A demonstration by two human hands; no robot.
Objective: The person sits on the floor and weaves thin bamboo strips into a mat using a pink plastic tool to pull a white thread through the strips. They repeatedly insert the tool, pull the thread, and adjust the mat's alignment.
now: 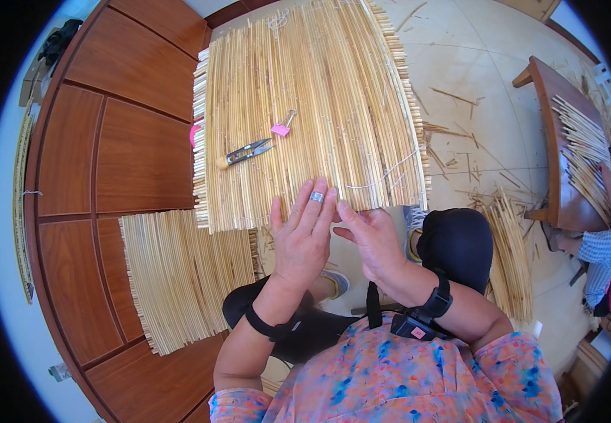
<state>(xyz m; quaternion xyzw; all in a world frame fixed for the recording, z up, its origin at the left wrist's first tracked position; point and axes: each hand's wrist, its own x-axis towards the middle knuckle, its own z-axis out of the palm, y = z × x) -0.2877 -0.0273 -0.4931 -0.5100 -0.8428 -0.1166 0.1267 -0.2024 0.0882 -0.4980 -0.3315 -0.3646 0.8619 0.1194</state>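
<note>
A mat of straw-coloured reed stalks (pixel 316 95) bound with thread lies before me. My left hand (pixel 305 232), with a metal ring on one finger, rests palm down on its near edge, fingers somewhat apart. At the same edge, beside the left fingertips, is my right hand (pixel 377 240). Its thumb touches the edge, and the other fingers are partly hidden at or below it; whether they grip something is unclear. Thread snips (pixel 247 152) and a pink binder clip (pixel 281 129) lie on the mat. A loose white thread (pixel 385 177) crosses its right side near my right hand.
A second reed mat (pixel 189 280) leans by the brown wooden panels (pixel 144 158) at left. Loose stalks (pixel 506 254) are bundled on the tiled floor (pixel 453 69), among scattered scraps. At right, another person's hand (pixel 605 174) is at reeds on a wooden table (pixel 575 211).
</note>
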